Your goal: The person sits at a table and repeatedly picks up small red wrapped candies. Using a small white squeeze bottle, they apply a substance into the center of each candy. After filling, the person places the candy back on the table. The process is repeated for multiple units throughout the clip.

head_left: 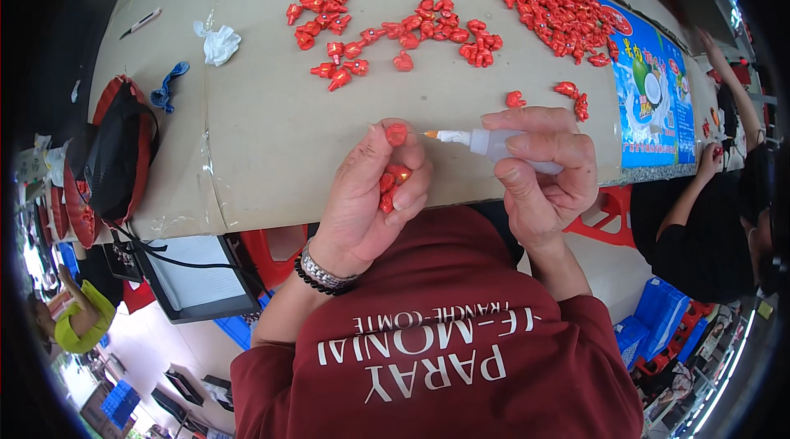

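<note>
Left hand (358, 192) pinches one red piece (397, 134) between thumb and forefinger, spare red pieces (388, 182) tucked under its curled fingers. Right hand (555, 171) is closed round a squeeze bottle (492, 144). Hands apart. Bottle's long axis runs roughly left-right, nozzle (452, 136) left, facing the pinched piece. Tip just right of it; can't tell if touching. I'd judge tip-to-piece alignment is what matters.

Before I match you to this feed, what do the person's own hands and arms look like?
Both the left hand and right hand are ungloved. The left wrist wears a silver metal band and a black bead bracelet; nothing shows on the right wrist. Plain maroon sleeves leave both forearms bare.
</note>
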A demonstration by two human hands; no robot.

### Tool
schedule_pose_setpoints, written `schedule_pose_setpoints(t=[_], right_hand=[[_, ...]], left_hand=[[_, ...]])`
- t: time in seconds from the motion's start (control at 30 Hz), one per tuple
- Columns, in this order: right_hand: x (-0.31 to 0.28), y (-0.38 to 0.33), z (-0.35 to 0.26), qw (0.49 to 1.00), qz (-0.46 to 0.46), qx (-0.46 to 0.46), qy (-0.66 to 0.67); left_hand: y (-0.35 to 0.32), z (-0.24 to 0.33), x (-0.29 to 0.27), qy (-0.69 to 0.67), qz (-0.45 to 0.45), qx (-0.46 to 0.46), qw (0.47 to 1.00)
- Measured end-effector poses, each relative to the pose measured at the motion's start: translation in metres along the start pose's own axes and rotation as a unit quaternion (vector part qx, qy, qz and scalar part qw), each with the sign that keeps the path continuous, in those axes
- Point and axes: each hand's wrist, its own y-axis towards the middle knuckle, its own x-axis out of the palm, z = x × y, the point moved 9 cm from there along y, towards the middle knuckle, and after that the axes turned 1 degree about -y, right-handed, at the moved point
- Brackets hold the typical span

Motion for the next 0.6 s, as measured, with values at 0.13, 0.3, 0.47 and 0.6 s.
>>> schedule_pose_setpoints(t=[0.13, 0.3, 0.47, 0.6], right_hand=[[0.0005, -0.0002, -0.0051, 1.0, -0.007, -0.006, -0.014], [0.0044, -0.0014, -0.008, 0.998, -0.028, 0.019, -0.043], [0.0074, -0.0037, -0.0088, 0.994, -0.063, 0.019, -0.086], [0.0078, -0.0037, -0.0089, 0.996, -0.048, 0.015, -0.074]], left_hand=[[-0.0006, -0.004, 0.0029, 0.009, -0.003, -0.01, 1.0], [-0.0011, -0.0076, 0.0037, 0.003, -0.01, -0.015, 1.0], [-0.0014, -0.0084, 0.0048, 0.006, -0.021, -0.014, 1.0], [-0.0015, -0.0085, 0.004, 0.005, -0.017, -0.016, 1.0]])
